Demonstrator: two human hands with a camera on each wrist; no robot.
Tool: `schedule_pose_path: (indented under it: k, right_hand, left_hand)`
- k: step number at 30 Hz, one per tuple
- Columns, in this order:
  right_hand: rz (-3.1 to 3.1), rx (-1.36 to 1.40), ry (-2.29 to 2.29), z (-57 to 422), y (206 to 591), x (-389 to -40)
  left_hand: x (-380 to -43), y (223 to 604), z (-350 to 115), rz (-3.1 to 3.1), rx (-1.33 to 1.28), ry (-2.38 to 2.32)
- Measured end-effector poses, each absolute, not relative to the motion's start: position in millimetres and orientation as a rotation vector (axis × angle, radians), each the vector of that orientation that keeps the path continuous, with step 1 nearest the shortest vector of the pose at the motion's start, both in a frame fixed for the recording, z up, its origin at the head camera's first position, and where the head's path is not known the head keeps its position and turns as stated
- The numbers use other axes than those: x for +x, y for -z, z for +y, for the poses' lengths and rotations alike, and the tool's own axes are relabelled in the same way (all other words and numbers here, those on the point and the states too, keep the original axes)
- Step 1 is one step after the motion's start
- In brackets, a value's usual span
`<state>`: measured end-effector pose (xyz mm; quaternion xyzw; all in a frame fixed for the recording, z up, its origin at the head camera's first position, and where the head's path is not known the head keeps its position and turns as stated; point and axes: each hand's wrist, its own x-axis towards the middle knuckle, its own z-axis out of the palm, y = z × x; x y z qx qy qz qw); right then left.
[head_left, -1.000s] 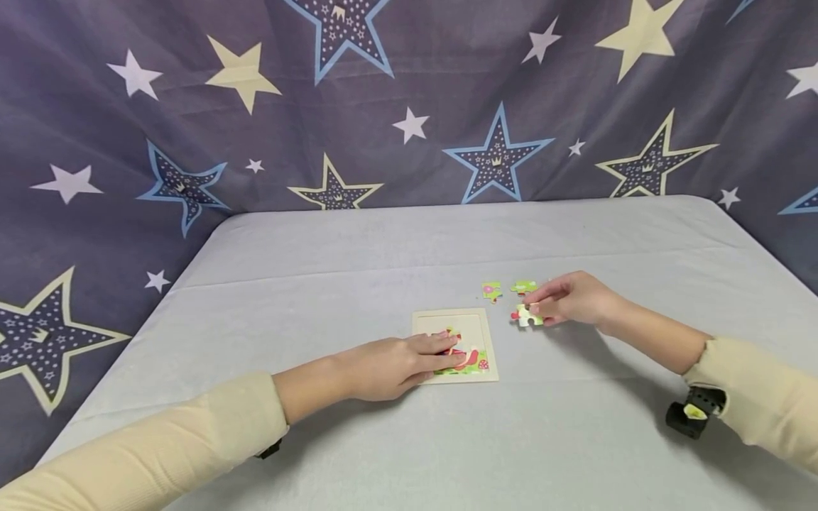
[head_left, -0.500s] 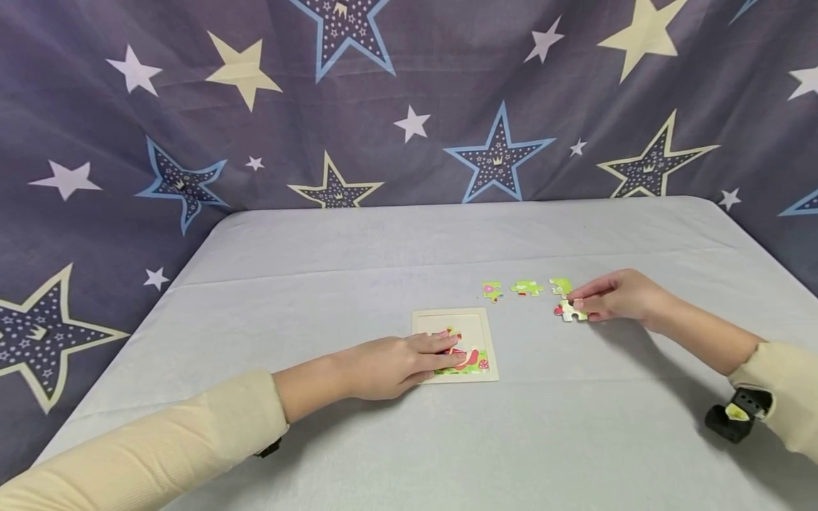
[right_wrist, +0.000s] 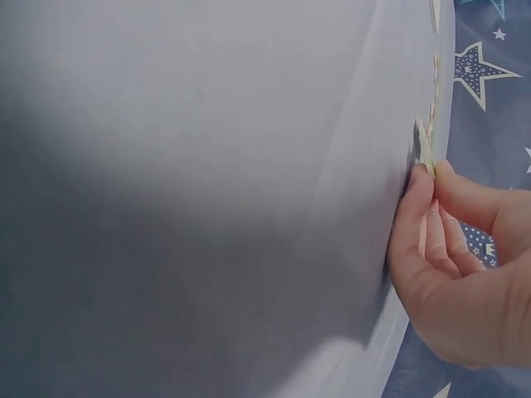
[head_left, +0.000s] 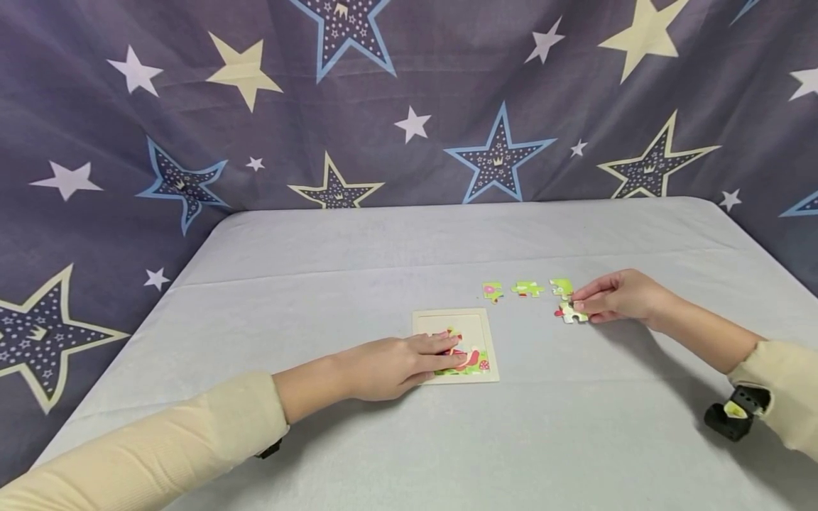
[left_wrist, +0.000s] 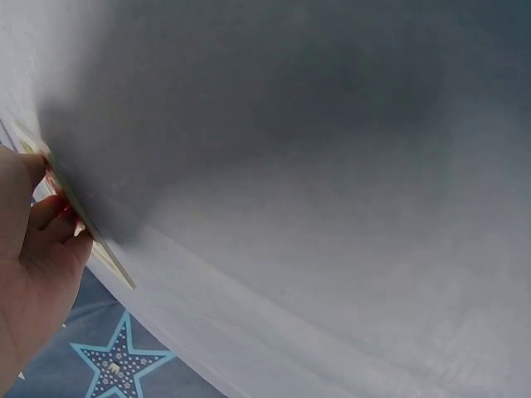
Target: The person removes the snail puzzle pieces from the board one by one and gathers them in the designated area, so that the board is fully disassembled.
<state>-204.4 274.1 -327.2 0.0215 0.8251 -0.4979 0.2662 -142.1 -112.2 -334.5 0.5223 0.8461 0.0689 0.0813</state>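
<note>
My left hand [head_left: 390,367] lies over a square wooden puzzle tray [head_left: 491,348], its fingers extended across the red and green picture pieces [head_left: 474,360] in the lower part. The upper part of the tray shows bare wood. In the left wrist view the tray [left_wrist: 112,264] appears nearly edge-on under the fingertips. Between thumb and fingers, my right hand [head_left: 616,299] pinches a white jigsaw piece [head_left: 573,314] with a red knob on its left. The right wrist view shows this piece [right_wrist: 426,149] edge-on and tilted; the fingers hide part of it.
Beyond the tray, three green jigsaw pieces lie in a row: a left piece with a pink spot [head_left: 492,290], a middle piece [head_left: 527,288] and a right piece [head_left: 561,286]. A grey cloth covers the table [head_left: 358,248]. A star-patterned curtain [head_left: 409,92] hangs behind.
My right hand has moved right with the white jigsaw piece, uncovering the right green piece, then stayed nearly still over the last half second. My left hand has not moved.
</note>
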Motion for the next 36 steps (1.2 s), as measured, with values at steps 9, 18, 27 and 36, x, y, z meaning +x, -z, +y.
schedule_pose_path:
  k: [9, 18, 27, 36]
  right_hand:
    - [2.361, 0.04, 1.242, 272, 326, -201]
    - [2.787, -0.148, 0.87, 262, 324, -191]
    - [3.003, -0.26, 0.746, 243, 310, -191]
    - [2.92, -0.305, 0.776, 214, 299, -192]
  left_hand:
    - [-143, 335, -110, 2.525, 1.57, -0.208]
    - [-143, 334, -109, 2.523, 1.554, -0.176]
    - [-142, 332, -108, 2.567, 1.595, -0.062]
    - [-144, 327, -104, 2.541, 1.554, -0.219]
